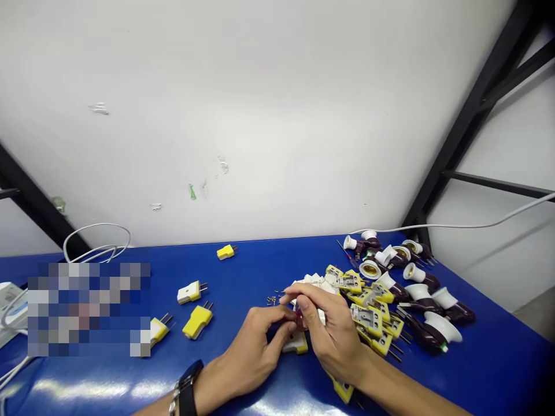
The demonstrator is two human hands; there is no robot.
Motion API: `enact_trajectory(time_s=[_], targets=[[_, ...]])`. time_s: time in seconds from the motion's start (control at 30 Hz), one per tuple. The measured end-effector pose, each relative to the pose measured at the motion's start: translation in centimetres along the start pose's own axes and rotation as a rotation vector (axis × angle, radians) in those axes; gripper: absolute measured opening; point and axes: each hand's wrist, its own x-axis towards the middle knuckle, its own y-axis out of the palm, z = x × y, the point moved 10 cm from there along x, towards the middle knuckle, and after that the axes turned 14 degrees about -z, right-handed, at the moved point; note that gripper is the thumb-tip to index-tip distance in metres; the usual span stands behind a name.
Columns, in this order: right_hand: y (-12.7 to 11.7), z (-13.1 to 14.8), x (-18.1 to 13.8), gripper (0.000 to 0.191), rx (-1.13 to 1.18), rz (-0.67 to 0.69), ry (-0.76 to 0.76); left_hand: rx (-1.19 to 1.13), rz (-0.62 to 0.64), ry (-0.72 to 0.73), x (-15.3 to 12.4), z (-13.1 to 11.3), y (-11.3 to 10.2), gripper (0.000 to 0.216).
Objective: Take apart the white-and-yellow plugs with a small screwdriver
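Yellow and white plugs (198, 321) lie on the left of the blue table (251, 277). Next, the left hand (260, 341) and right hand (332, 326) meet at a small red thing (300, 319) just by one yellow-edged plug (295, 344) in the near middle, fingers bent in, but I cannot tell what each grip has hold of. On the right are open yellow plugs (367, 319), then white and dark purple bulb holders (420, 293).

Four yellow-and-white plastic two-pin plugs (198, 322) left of centre, at least ten maroon-and-white lamp holders (463, 312) right, one black wristwatch (188, 393) bottom.
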Motion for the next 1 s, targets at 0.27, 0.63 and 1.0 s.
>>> enact_trajectory(time_s=[0.27,0.63,1.0], targets=[[0.4,-0.6,0.3,0.03,-0.05,0.082,0.048,-0.099,0.114,0.002,1.2,-0.2,0.9,0.021],[-0.7,-0.6,0.7,0.021,-0.134,-0.039,-0.029,-0.213,0.27,-0.05,1.2,-0.1,1.6,0.018],[-0.1,-0.7,-0.2,0.016,0.021,0.01,0.054,-0.15,0.149,-0.018,0.6,-0.2,0.5,0.014]])
